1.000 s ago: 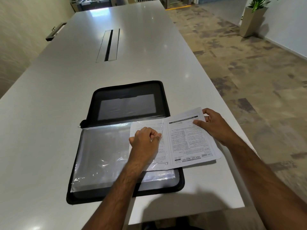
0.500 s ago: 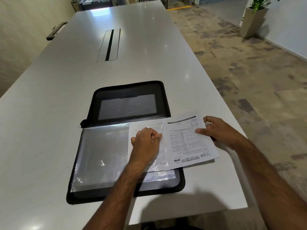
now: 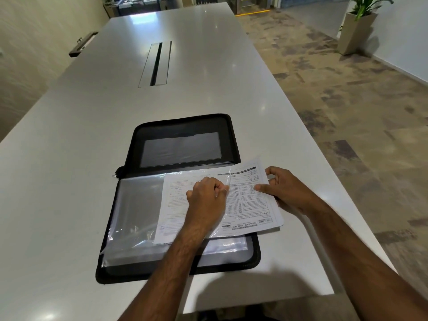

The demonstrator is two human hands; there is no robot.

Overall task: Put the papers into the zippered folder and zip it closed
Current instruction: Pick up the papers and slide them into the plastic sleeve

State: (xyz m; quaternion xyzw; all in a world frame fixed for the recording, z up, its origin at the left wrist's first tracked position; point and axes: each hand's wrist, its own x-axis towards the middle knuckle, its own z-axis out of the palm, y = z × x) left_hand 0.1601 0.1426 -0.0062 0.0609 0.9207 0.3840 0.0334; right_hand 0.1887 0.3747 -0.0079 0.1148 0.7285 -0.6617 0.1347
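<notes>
- A long grey table (image 3: 208, 77) is seen stretching away beyond the fingers.
- A recessed cable slot (image 3: 156, 63) is set in its middle, well ahead of the fingertips.
- A potted plant (image 3: 357, 22) is stood far off, right of the fingers.
- Patterned carpet (image 3: 347, 100) is spread to their right.
- A dark handle (image 3: 83, 44) is mounted far left.

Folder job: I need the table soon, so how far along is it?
Done: the folder lies unzipped and open. In hand: the left hand pinches a clear sleeve's edge while the right hand feeds in the papers, roughly half inside. Left: push them fully in, close the cover, zip it.
</notes>
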